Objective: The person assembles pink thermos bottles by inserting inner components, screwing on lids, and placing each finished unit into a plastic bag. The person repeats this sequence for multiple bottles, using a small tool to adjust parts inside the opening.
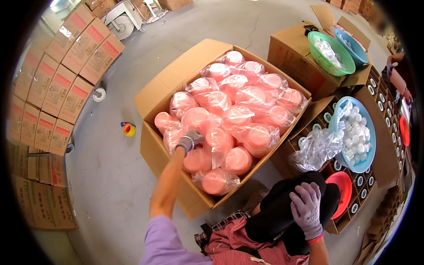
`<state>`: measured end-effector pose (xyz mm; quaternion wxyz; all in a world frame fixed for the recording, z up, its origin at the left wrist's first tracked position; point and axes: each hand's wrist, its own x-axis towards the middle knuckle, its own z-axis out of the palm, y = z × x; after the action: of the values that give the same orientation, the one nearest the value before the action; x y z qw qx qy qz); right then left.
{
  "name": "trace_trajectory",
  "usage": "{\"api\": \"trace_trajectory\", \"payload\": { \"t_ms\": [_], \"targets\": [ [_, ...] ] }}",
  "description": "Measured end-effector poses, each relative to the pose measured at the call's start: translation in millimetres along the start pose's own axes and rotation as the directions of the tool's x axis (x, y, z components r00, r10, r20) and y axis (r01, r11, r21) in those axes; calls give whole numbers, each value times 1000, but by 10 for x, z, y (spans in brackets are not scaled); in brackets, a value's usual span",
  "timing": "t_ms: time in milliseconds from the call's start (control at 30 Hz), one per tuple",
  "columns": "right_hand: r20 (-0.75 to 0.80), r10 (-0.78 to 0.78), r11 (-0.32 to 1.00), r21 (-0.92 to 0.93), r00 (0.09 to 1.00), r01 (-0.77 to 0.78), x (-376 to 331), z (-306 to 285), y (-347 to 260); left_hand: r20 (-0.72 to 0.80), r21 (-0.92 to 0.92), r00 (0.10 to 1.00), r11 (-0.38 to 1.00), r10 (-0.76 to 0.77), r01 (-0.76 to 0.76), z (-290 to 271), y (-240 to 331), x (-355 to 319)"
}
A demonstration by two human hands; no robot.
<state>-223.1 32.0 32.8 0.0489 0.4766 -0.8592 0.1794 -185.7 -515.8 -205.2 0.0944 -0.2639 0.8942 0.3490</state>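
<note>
A large open cardboard box (176, 196) stands before me, filled with upright pink round-topped stacks (238, 160) in clear plastic bags. I cannot tell what the stacked pieces are. My left hand (191, 139), in a grey glove, reaches over the box's left side and touches the bagged stacks. Its fingertips are partly hidden among them, so their grip does not show. Over my dark-trousered knee lies my right hand (306, 208), in a pale glove with a red cuff, its fingers spread and holding nothing.
To the right, a blue basin (373, 145) of white caps and crumpled clear plastic (316, 150) sit over divided cartons. A red basin (344, 194) is beside my knee. Farther back are a green basin (351, 62) and a person's hand (407, 95). Stacked cartons (57, 84) stand left; a tape roll (128, 129) lies on the floor.
</note>
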Motion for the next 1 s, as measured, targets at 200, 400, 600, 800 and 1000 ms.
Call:
{"api": "trace_trajectory", "payload": {
  "t_ms": [200,400,600,800,1000],
  "targets": [
    [-150,-71,997,6,986,73,-33,203,37,-699,-51,711,997,-80,62,-1662,289,-250],
    [-131,-47,999,-27,990,44,23,177,54,-494,7,553,633,-671,774,-1187,74,211],
    [-140,-36,999,20,989,39,57,221,87,-615,54,654,804,-440,592,-1658,-242,-163],
    [-95,156,975,175,983,-137,534,158,-216,-422,-743,906,583,-24,-330,-1923,1862,-890],
    [-125,301,232,971,946,55,1686,751,-564,-238,-636,855,591,460,-495,-780,2815,-1567]
  ]
}}
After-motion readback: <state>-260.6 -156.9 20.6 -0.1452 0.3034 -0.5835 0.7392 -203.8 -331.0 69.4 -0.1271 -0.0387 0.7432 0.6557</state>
